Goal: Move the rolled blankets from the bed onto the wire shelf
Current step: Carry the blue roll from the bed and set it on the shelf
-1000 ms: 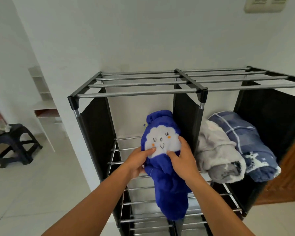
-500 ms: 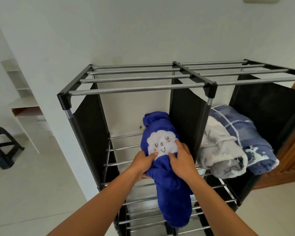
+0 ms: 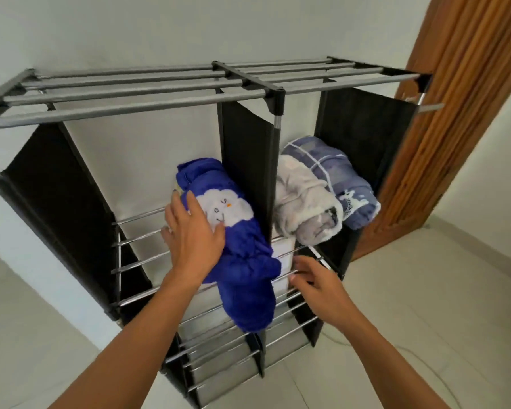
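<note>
Here my left hand [image 3: 194, 240] lies flat on the blue blanket [image 3: 233, 249], palm down with the fingers spread, so the grip is wide and pressing rather than holding. The blanket, rolled and showing a white cloud face, lies in the left compartment of the wire shelf [image 3: 142, 98], against the black divider [image 3: 245, 160]. Its far end reaches toward the back of the shelf, and its near end hangs over the front rail. My right hand [image 3: 319, 286] is off the blanket, just beside its drooping end, at the front edge of the shelf near the divider; its fingers are loose and parted, holding nothing. In the right compartment a grey blanket [image 3: 304, 208] and a checked blue blanket [image 3: 340, 178] lie rolled side by side, touching, the checked one nearer the right side panel. A wooden door [image 3: 460, 113] stands to the right of the shelf.
</note>
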Available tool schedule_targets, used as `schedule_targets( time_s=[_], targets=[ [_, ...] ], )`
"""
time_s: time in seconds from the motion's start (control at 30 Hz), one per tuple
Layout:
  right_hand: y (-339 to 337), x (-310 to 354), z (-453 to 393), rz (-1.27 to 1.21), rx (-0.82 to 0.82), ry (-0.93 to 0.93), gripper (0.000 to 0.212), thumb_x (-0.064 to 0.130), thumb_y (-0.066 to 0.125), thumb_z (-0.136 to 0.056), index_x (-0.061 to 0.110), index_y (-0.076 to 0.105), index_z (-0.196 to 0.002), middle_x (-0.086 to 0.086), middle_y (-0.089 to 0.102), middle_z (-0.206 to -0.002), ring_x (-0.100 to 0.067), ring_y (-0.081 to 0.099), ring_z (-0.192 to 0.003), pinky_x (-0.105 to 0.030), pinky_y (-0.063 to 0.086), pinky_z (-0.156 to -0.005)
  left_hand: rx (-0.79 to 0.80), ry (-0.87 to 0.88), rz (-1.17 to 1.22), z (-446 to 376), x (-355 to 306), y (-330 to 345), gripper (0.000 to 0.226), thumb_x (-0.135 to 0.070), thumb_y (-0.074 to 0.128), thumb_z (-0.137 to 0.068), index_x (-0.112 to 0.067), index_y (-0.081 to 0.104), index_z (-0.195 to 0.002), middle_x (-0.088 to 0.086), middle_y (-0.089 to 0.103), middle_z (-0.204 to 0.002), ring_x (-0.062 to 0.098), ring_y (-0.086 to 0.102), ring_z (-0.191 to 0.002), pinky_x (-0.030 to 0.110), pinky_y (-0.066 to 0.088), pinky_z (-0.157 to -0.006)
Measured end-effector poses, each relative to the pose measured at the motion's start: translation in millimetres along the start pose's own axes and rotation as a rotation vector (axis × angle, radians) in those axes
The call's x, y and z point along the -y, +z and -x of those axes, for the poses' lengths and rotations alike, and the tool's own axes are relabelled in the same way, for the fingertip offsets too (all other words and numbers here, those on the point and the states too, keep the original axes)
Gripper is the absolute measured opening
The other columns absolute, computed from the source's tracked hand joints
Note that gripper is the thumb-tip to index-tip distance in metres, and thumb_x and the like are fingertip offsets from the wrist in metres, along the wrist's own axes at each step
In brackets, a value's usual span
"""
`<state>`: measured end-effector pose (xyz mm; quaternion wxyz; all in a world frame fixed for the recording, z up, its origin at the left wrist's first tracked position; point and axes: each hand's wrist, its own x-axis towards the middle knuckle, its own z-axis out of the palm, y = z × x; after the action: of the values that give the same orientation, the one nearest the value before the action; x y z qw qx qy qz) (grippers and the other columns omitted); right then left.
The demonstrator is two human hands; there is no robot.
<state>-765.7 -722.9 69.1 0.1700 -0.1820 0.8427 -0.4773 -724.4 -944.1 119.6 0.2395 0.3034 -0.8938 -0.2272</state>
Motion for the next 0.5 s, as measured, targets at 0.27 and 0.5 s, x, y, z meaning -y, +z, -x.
schedule_targets(
  time_s=[0.27, 0.5],
  targets=[
    [-97.7, -96.5, 150.6, -0.140, -0.410, 0.307, 0.043, 0.027, 0.060, -0.091, 0.022, 0.049, -0.132, -0.001, 0.059, -0.121, -0.018, 0.062, -0.103, -0.021, 0.046, -0.076, 0.517, 0.782, 0.250, 124.9, -161.1, 49.1, 0.020, -0.023, 0.062, -0.088, -0.011, 0.066, -0.102, 0.004, 0.067, -0.091, 0.026, 0.063, -0.084, 0.035, 0.049, -0.078],
    [-129.1, -208.3, 427.7, -0.373, -0.930, 0.645, 0.039, 0.019, 0.064, -0.086, 0.015, 0.055, -0.124, -0.001, 0.065, -0.092, -0.021, 0.063, -0.088, -0.033, 0.046, -0.077, 1.333, 1.125, 0.051, 390.6, -265.7, 113.1, 0.036, -0.032, 0.064, -0.089, -0.014, 0.062, -0.120, 0.006, 0.066, -0.108, 0.013, 0.055, -0.089, 0.019, 0.039, -0.078]
  ],
)
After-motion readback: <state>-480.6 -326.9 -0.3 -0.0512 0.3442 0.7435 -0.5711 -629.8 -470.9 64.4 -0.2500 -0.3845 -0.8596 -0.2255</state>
